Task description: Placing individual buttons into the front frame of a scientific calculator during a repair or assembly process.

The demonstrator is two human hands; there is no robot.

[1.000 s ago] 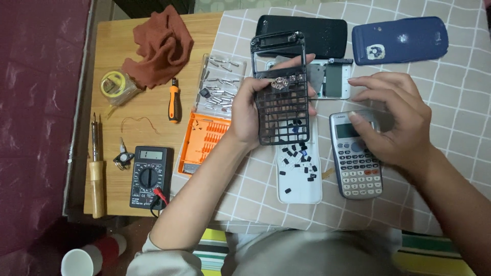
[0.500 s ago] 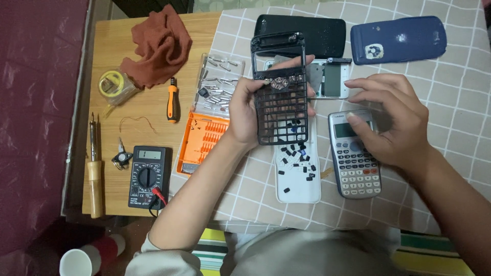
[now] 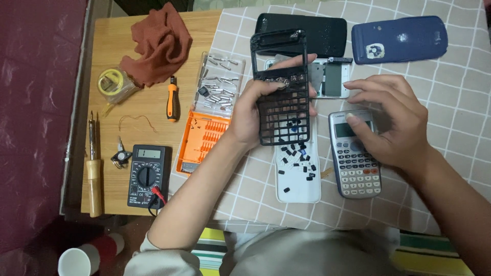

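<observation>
My left hand (image 3: 251, 111) holds a black calculator front shell (image 3: 283, 97) upright, its key grid open, with a few small keys still in it. Below it lies a white tray-like back piece (image 3: 298, 176) strewn with several loose black keys. My right hand (image 3: 393, 121) hovers over the top of a grey scientific calculator (image 3: 354, 156), fingers curled, thumb near its screen; whether it touches the case is unclear. A bare circuit board with a screen (image 3: 331, 79) lies behind the shell.
A black case (image 3: 317, 30) and a blue case (image 3: 399, 39) lie at the far edge. On the wooden table sit an orange bit box (image 3: 202, 138), screwdriver (image 3: 173, 99), multimeter (image 3: 149, 175), soldering iron (image 3: 93, 168), solder reel (image 3: 110, 82) and brown cloth (image 3: 161, 43).
Both hands stay almost where they were. The black shell has barely shifted in my left hand; my right hand's fingers have moved slightly over the grey calculator.
</observation>
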